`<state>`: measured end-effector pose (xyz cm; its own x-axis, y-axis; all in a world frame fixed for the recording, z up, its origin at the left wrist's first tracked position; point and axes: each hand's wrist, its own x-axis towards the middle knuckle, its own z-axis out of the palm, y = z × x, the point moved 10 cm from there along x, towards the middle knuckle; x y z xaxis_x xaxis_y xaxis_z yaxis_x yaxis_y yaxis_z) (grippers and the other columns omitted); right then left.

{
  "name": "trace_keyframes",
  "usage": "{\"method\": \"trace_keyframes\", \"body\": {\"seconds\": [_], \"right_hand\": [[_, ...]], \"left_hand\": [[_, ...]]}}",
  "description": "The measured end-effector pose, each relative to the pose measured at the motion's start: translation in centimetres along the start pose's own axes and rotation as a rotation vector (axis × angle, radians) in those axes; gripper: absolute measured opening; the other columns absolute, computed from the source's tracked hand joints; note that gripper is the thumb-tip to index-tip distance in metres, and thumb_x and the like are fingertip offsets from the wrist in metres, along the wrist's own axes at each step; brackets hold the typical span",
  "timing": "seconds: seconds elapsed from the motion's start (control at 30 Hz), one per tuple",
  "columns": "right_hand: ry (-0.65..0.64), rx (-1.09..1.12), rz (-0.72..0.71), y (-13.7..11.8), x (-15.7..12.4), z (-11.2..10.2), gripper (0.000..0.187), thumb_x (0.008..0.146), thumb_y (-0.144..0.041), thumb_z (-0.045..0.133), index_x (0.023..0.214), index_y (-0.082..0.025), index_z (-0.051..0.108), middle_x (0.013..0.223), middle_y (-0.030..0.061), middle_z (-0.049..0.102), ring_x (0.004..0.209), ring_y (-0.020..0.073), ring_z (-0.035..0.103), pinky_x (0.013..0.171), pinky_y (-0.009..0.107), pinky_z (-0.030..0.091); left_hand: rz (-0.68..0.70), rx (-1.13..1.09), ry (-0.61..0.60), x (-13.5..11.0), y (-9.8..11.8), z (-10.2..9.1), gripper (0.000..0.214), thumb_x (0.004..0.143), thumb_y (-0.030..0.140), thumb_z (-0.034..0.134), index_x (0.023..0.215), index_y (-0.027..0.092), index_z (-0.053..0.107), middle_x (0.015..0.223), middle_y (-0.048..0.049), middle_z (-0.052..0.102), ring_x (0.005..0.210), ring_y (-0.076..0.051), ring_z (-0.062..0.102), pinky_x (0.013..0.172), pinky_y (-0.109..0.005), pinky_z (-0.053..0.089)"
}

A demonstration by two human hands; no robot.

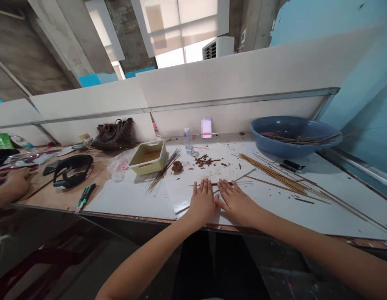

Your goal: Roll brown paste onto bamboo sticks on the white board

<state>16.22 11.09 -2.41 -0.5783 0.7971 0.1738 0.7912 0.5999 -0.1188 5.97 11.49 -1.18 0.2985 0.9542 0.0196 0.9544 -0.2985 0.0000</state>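
While lying flat, left hand (pixel 202 203): grip open, on white surface (pixel 134 200)
Right hand (pixel 236 203): grip open, beside left hand

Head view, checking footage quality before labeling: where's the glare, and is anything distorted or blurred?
Head view: the wide lens bends the edge of the white tabletop and stretches the forearms; the window is blown out; the left hand and right hand look sharp.

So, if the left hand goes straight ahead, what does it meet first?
The left hand would first meet the thin wooden stick lying crosswise just ahead, perhaps already touching; depth is unclear. Beyond it lie brown wood chips.
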Motion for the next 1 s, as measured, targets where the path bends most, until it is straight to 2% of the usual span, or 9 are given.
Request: {"method": "trace_keyframes", "body": {"seconds": [0.1,0.27,0.33,0.47,0.63,0.7,0.8,0.9,1.0], "right_hand": [[-0.007,0.003,0.024,-0.1,-0.5,0.3,0.084,0.116,-0.063,0.027,0.178,-0.006,0.03,0.18,0.0264,0.032,0.171,0.0358,0.028,0.14,0.063,0.019],[-0.115,0.016,0.067,1.6,3.9,-1.1,0.073,0.118,-0.05,0.025,0.179,-0.009,0.029,0.179,0.0247,0.036,0.171,0.0357,0.028,0.139,0.065,0.02],[-0.141,0.016,0.08,2.1,4.8,-1.4,0.072,0.118,-0.048,0.022,0.178,-0.009,0.032,0.179,0.0246,0.037,0.171,0.0353,0.029,0.139,0.065,0.019],[-0.09,0.016,0.048,1.1,2.5,-0.9,0.078,0.118,-0.057,0.024,0.176,-0.006,0.034,0.179,0.0268,0.035,0.171,0.0355,0.03,0.14,0.062,0.021],[-0.008,0.054,0.012,-0.7,-1.9,0.4,0.08,0.118,-0.059,0.029,0.18,-0.01,0.021,0.182,0.0251,0.027,0.172,0.0366,0.024,0.137,0.065,0.03],[0.015,0.062,-0.002,-1.1,-2.1,0.1,0.079,0.118,-0.057,0.03,0.181,-0.01,0.018,0.183,0.0248,0.026,0.172,0.0365,0.023,0.137,0.065,0.03],[0.023,0.069,-0.015,-1.0,-0.6,-0.8,0.077,0.118,-0.054,0.027,0.18,-0.009,0.02,0.182,0.0236,0.028,0.172,0.0352,0.024,0.139,0.063,0.027],[-0.042,0.064,0.042,0.0,1.5,-1.0,0.078,0.118,-0.055,0.019,0.179,-0.007,0.023,0.182,0.0236,0.029,0.172,0.035,0.023,0.14,0.064,0.022],[-0.087,0.069,0.096,0.5,1.9,-0.6,0.084,0.117,-0.06,0.013,0.177,-0.003,0.027,0.182,0.0253,0.027,0.173,0.0352,0.02,0.14,0.064,0.019]], "left_hand": [[0.014,-0.001,0.006,-0.6,0.0,0.4,0.075,0.115,0.048,0.026,0.179,0.008,0.027,0.185,-0.0162,0.028,0.175,-0.031,0.022,0.144,-0.056,0.014],[-0.055,-0.02,-0.037,4.2,-0.8,-0.9,0.074,0.114,0.044,0.027,0.179,0.009,0.027,0.184,-0.0183,0.03,0.174,-0.032,0.023,0.143,-0.06,0.008],[-0.053,-0.007,-0.033,4.9,-0.9,-1.4,0.073,0.113,0.042,0.029,0.178,0.007,0.028,0.184,-0.0194,0.029,0.174,-0.032,0.022,0.143,-0.062,0.005],[0.006,0.013,-0.001,2.1,-0.4,-1.1,0.073,0.115,0.043,0.028,0.176,0.003,0.03,0.183,-0.0207,0.03,0.174,-0.031,0.024,0.143,-0.06,0.006],[0.044,0.056,0.076,-2.5,0.4,-0.5,0.073,0.116,0.047,0.027,0.176,0.004,0.033,0.182,-0.0201,0.034,0.173,-0.029,0.028,0.144,-0.054,0.012],[0.039,0.066,0.091,-2.5,0.6,-0.8,0.073,0.117,0.046,0.027,0.176,0.004,0.032,0.182,-0.0206,0.033,0.173,-0.03,0.026,0.144,-0.054,0.014],[0.064,0.05,0.057,-0.8,1.3,-1.2,0.072,0.115,0.041,0.029,0.177,0.005,0.029,0.184,-0.0187,0.026,0.175,-0.03,0.02,0.144,-0.053,0.016],[0.078,0.01,-0.029,1.0,1.8,-1.1,0.077,0.11,0.037,0.04,0.179,0.006,0.024,0.186,-0.0169,0.02,0.175,-0.031,0.017,0.144,-0.051,0.016],[0.049,-0.028,-0.049,1.3,1.7,-0.7,0.081,0.109,0.039,0.042,0.178,0.003,0.021,0.187,-0.0177,0.016,0.176,-0.031,0.015,0.144,-0.049,0.016]]}}
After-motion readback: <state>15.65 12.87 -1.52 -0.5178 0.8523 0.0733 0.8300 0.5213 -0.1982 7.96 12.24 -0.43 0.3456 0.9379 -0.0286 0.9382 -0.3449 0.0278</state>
